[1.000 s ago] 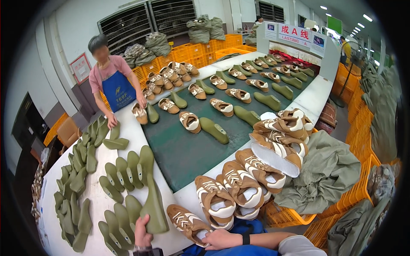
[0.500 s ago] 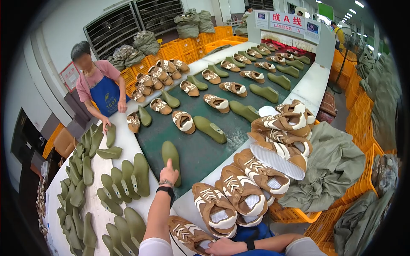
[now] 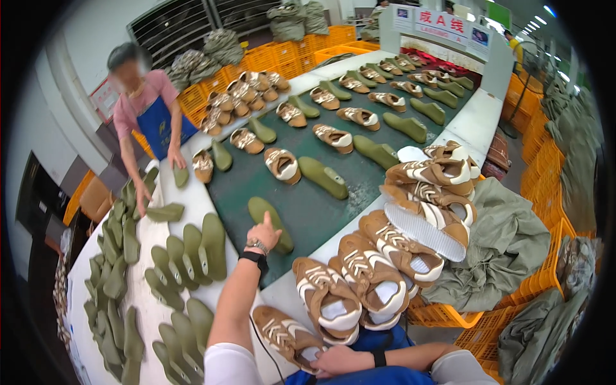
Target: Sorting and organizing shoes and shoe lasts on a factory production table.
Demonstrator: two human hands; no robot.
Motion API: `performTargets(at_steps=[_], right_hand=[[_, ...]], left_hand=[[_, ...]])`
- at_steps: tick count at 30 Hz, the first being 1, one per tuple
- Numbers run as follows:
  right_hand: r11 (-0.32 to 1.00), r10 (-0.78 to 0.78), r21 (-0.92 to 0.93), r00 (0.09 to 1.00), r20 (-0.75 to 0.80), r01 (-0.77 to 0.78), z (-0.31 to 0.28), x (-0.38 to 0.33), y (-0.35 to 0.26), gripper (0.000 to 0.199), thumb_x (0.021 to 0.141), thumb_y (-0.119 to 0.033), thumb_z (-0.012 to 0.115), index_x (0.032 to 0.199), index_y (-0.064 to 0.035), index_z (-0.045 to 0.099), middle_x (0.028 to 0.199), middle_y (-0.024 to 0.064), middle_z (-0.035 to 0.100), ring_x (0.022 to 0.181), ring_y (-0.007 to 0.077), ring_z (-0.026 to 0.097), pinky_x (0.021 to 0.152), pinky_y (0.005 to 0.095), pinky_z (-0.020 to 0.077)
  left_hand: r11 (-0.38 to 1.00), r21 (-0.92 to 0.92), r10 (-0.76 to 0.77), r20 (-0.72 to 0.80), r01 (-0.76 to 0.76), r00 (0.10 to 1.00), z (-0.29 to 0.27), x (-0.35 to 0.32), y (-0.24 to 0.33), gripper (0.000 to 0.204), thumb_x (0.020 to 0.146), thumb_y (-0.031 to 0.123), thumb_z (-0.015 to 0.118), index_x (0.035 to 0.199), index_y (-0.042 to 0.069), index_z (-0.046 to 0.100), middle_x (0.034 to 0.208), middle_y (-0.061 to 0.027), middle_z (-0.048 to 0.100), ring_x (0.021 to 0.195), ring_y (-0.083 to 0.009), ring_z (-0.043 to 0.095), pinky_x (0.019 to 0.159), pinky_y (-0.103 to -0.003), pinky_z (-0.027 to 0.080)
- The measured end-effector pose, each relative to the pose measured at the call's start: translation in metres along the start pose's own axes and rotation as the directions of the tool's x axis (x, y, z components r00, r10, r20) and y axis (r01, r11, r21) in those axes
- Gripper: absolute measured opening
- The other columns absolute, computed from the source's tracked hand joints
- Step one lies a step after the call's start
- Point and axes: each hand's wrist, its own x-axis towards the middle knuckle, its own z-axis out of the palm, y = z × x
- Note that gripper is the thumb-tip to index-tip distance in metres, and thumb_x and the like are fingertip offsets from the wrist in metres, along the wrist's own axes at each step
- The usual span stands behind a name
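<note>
My left hand (image 3: 263,236) reaches over a green shoe last (image 3: 262,208) lying on the near end of the dark green belt (image 3: 234,179). Its index finger is stretched out against the last; the other fingers look bent and are partly hidden. Down by my lap, my right hand (image 3: 340,360) is closed on the collar of a brown sneaker (image 3: 282,330) with white laces and stripes. That sneaker's toe points away to the left. Right beside it on the white ledge stand more brown sneakers (image 3: 324,295), stacked further along.
Green lasts (image 3: 112,282) crowd the white table at left, where a co-worker in a blue apron (image 3: 167,125) handles some. Paired sneakers and lasts line the belt toward a white machine (image 3: 494,70). Orange crates (image 3: 532,276) and grey-green cloth (image 3: 494,244) stand at right.
My left hand and the last beneath it have shifted away from me. Belt items appear farther off and slightly right. My right hand stays on the sneaker. The co-worker's hand has moved among the lasts.
</note>
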Motion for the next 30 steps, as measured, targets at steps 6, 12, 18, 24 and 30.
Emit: performTargets(at_steps=[6,12,18,24,30], right_hand=[[0.999,-0.007,-0.044,0.999,-0.037,0.005,-0.009,0.001,-0.01,0.03,0.076,-0.036,0.065,0.089,-0.0083,0.062,0.077,0.0141,0.061,0.069,0.0325,0.063,0.058,0.0422,0.0506],[0.993,0.066,-0.097,0.997,-0.042,-0.069,-0.008,-0.002,-0.021,0.031,0.074,-0.037,0.067,0.091,-0.0109,0.064,0.077,0.0133,0.061,0.07,0.0327,0.063,0.059,0.0421,0.0506],[0.991,0.066,-0.109,0.996,-0.059,-0.072,-0.003,0.0,-0.023,0.031,0.075,-0.037,0.067,0.091,-0.0109,0.064,0.08,0.0126,0.062,0.072,0.0324,0.063,0.061,0.0418,0.051],[0.997,0.067,-0.006,0.971,-0.23,-0.07,-0.006,0.004,-0.024,0.032,0.077,-0.035,0.066,0.095,-0.0093,0.061,0.084,0.0118,0.06,0.073,0.0327,0.062,0.062,0.0415,0.0503],[0.946,0.097,0.315,0.861,-0.499,0.076,-0.009,0.021,-0.017,0.031,0.079,-0.02,0.065,0.104,-0.0041,0.056,0.095,0.0135,0.056,0.075,0.0296,0.06,0.065,0.0377,0.0493]], left_hand=[[0.719,0.652,0.563,-0.344,-0.24,0.752,-0.076,-0.126,0.025,0.046,0.077,0.01,0.051,0.123,0.006,0.05,0.08,-0.0105,0.059,0.081,-0.0264,0.055,0.088,-0.041,0.038],[0.745,0.562,0.646,-0.471,-0.36,0.601,-0.111,-0.216,0.034,0.047,0.075,0.009,0.051,0.121,0.003,0.049,0.081,-0.0118,0.055,0.092,-0.0286,0.056,0.098,-0.045,0.033],[0.738,0.589,0.642,-0.461,-0.33,0.613,-0.112,-0.241,0.032,0.044,0.075,0.009,0.052,0.118,0.003,0.051,0.081,-0.0118,0.055,0.093,-0.0287,0.055,0.1,-0.045,0.032],[0.752,0.577,0.618,-0.447,-0.319,0.647,-0.101,-0.257,0.023,0.042,0.075,0.009,0.053,0.116,0.003,0.052,0.081,-0.011,0.055,0.093,-0.0282,0.055,0.097,-0.044,0.034],[0.828,-0.259,0.468,-0.171,-0.498,0.867,-0.047,-0.307,-0.003,0.04,0.079,0.023,0.063,0.115,0.007,0.052,0.093,-0.015,0.061,0.08,-0.0315,0.061,0.067,-0.038,0.05]])
